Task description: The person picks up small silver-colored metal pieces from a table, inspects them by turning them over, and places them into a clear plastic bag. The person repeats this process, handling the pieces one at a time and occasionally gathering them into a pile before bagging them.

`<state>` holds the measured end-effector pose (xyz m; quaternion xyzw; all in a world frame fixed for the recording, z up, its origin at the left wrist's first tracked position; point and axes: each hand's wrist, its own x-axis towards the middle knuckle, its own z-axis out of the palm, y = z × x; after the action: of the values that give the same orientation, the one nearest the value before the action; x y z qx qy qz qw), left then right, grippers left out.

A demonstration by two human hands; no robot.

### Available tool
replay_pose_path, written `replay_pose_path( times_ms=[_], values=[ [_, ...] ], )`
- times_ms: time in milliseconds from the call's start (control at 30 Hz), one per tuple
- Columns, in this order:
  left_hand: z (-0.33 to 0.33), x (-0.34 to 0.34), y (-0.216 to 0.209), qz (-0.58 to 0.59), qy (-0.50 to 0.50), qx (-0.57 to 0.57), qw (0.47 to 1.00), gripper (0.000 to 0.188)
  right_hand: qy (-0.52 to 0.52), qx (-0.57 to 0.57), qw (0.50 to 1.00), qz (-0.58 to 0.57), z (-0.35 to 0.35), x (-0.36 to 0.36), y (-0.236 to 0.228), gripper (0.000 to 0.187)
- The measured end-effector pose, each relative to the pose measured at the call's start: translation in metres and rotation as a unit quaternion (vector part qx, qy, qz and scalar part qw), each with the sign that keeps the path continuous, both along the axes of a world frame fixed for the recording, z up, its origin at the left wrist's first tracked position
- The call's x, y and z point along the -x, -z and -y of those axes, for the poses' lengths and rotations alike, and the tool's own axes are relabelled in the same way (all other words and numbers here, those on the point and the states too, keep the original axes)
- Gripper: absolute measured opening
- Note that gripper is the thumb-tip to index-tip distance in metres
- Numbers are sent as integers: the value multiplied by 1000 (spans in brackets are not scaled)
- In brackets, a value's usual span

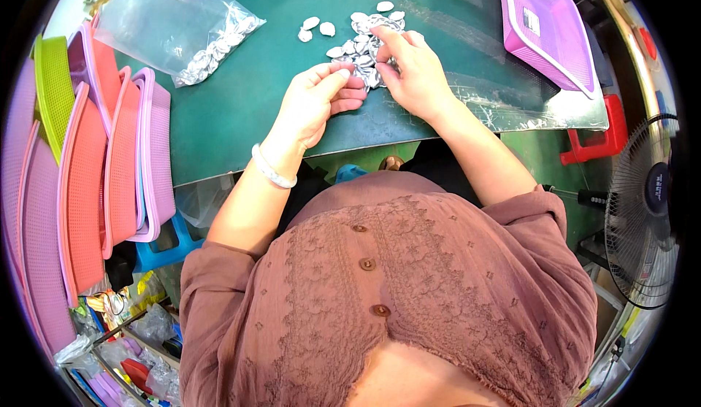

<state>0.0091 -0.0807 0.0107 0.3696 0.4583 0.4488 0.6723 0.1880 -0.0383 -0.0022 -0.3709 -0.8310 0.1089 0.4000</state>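
A loose pile of small silvery, shell-shaped pieces (pixel 361 44) lies on the green tabletop (pixel 241 115). My left hand (pixel 321 99) is at the pile's near left side, thumb pressed toward the curled index finger. Whatever it pinches is too small to make out among the silver pieces. Over the pile's right side, my right hand (pixel 414 67) has its index finger reaching out over the pieces and its thumb apart from it. No piece shows in it. A few separate silver pieces (pixel 327 29) lie left of the pile.
A clear plastic bag (pixel 164 24) with more silver pieces lies at the far left. A purple basket (pixel 548 31) stands at the far right. Coloured baskets (pixel 87 181) are stacked left of the table. A black fan (pixel 646 202) and red stool (pixel 610 129) are at the right.
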Motion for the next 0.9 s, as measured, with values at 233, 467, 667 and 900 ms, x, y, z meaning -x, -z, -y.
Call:
replay_pose_path(
  times_ms=[233, 467, 667, 900],
  values=[
    [3, 2, 5, 220, -14, 63, 973, 30, -113, -20, 993, -5, 13, 4, -2, 43],
    [8, 10, 12, 225, 25, 60, 972, 36, 54, -27, 998, 24, -3, -7, 1, 43],
    [10, 13, 15, 220, 24, 50, 974, 38, 40, 43, 998, 6, -3, -3, 4, 40],
    [12, 14, 13, 226, 19, 57, 972, 38, 13, 43, 999, -29, -1, 0, 3, 39]
  ],
)
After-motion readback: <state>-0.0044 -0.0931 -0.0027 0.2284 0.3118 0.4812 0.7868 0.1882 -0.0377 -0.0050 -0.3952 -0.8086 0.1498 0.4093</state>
